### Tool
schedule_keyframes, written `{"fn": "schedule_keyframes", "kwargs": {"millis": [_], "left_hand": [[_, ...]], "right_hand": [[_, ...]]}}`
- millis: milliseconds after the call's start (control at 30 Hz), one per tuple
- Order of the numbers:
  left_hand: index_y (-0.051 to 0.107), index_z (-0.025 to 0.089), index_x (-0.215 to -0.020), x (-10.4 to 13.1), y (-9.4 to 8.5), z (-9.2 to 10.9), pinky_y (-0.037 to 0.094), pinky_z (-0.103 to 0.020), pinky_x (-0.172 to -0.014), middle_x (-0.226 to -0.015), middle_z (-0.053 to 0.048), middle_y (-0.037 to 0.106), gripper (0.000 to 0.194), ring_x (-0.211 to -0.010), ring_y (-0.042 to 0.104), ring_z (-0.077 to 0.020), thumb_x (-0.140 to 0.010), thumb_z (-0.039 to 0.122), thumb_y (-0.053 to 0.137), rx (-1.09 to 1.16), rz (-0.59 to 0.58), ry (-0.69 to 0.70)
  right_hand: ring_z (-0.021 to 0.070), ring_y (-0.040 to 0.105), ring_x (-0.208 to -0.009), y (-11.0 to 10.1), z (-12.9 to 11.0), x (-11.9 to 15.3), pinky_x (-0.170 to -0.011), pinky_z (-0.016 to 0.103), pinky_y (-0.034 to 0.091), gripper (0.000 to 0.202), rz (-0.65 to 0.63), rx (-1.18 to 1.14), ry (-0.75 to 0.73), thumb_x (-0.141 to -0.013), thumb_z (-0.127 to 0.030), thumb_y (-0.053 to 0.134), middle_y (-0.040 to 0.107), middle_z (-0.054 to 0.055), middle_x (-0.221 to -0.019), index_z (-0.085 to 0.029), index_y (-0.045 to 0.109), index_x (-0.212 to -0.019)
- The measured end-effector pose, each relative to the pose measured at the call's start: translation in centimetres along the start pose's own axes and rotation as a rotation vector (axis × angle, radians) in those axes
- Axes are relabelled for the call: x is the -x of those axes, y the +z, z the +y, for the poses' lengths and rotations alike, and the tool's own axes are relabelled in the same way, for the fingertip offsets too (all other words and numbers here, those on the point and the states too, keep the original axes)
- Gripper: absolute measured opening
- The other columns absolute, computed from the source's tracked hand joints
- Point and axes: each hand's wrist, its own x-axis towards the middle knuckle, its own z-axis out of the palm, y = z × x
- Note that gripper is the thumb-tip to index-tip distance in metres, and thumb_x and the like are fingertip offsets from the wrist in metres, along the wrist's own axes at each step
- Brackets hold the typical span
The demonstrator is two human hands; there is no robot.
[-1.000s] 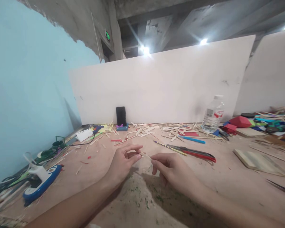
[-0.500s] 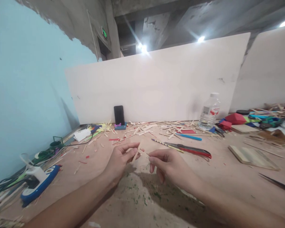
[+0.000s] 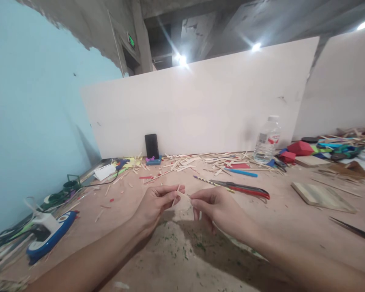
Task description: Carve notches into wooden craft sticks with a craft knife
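Observation:
My left hand (image 3: 158,202) pinches a thin pale wooden strip (image 3: 177,194) that stands slantwise between thumb and fingers. In my right hand (image 3: 214,207), thumb and forefinger grip the end of a second wooden strip (image 3: 184,196), which reaches across to the first one. The strips meet at the left fingertips; whether they are joined I cannot tell. Both hands are above the table. Beyond the right hand lie a striped pencil (image 3: 213,183) and a red and black utility knife (image 3: 243,189).
Loose wooden strips (image 3: 185,164) litter the back of the table, near a propped phone (image 3: 151,146) and a water bottle (image 3: 267,140). A blue power strip (image 3: 53,235) sits at left. To the right are a wooden block (image 3: 322,197) and dark pointed tweezers (image 3: 353,230).
The strip in my left hand has turned and now looks narrower, more edge-on. My right hand still grips the other strip, its lower fingers slightly shifted. The view has tilted a little.

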Motion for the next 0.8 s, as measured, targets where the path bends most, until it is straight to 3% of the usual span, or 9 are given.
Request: {"fn": "schedule_keyframes", "kwargs": {"millis": [133,267,400,500,567,700,800], "left_hand": [[0.067,0.016,-0.134,0.0,-0.2,0.0,0.063,-0.049,-0.102,-0.137,-0.011,0.068,0.037,-0.12,0.07,-0.0265,-0.104,0.039,0.072,-0.006,-0.011,-0.007],[0.068,0.016,-0.133,0.0,-0.2,0.1,0.063,-0.049,-0.103,-0.137,-0.011,0.069,0.036,-0.121,0.07,-0.0265,-0.104,0.039,0.073,-0.019,-0.015,-0.004],[0.068,0.016,-0.131,0.0,-0.3,0.1,0.063,-0.049,-0.103,-0.136,-0.011,0.069,0.035,-0.12,0.07,-0.0262,-0.104,0.038,0.073,-0.046,-0.013,0.004],[0.068,0.016,-0.132,0.1,-0.3,0.1,0.062,-0.05,-0.104,-0.137,-0.011,0.069,0.036,-0.122,0.069,-0.0269,-0.104,0.038,0.073,-0.067,-0.004,0.037],[0.069,0.016,-0.131,0.3,-0.1,0.2,0.061,-0.051,-0.106,-0.138,-0.011,0.069,0.036,-0.123,0.069,-0.0273,-0.104,0.038,0.073,-0.085,-0.006,0.055],[0.071,0.015,-0.125,0.7,0.5,0.4,0.062,-0.049,-0.104,-0.131,-0.01,0.072,0.031,-0.119,0.071,-0.0255,-0.103,0.037,0.074,-0.131,-0.044,0.052],[0.071,0.015,-0.125,0.7,0.9,0.6,0.062,-0.049,-0.103,-0.13,-0.01,0.072,0.031,-0.118,0.071,-0.0252,-0.103,0.037,0.074,-0.152,-0.061,0.051]], "right_hand": [[0.0109,0.061,-0.064,-0.1,0.0,0.1,-0.061,0.026,0.055,0.034,0.031,0.058,-0.051,-0.106,-0.043,0.069,0.064,-0.004,-0.076,-0.017,0.067,-0.086],[0.0087,0.056,-0.054,-0.4,0.0,0.0,-0.053,0.024,0.051,0.035,0.007,0.046,-0.034,-0.109,-0.046,0.065,0.064,-0.005,-0.073,-0.016,0.068,-0.09],[0.012,0.063,-0.068,-0.3,0.1,0.0,-0.064,0.027,0.057,0.032,0.052,0.074,-0.072,-0.106,-0.044,0.07,0.067,-0.003,-0.08,-0.017,0.068,-0.088],[0.01,0.06,-0.059,0.4,0.2,-0.1,-0.056,0.025,0.054,0.033,0.057,0.033,-0.033,-0.108,-0.046,0.065,0.067,-0.003,-0.079,-0.016,0.07,-0.096],[0.0097,0.06,-0.058,0.9,0.1,-0.1,-0.056,0.025,0.054,0.033,0.073,0.022,-0.023,-0.109,-0.046,0.064,0.067,-0.003,-0.079,-0.016,0.07,-0.097],[0.0138,0.066,-0.072,1.3,-0.2,0.2,-0.07,0.031,0.059,0.032,0.14,0.057,-0.076,-0.106,-0.043,0.069,0.068,-0.002,-0.081,-0.017,0.069,-0.088],[0.0127,0.064,-0.067,1.0,-0.1,0.1,-0.066,0.029,0.058,0.036,0.153,0.03,-0.068,-0.107,-0.046,0.067,0.066,-0.003,-0.077,-0.017,0.068,-0.086]]}}
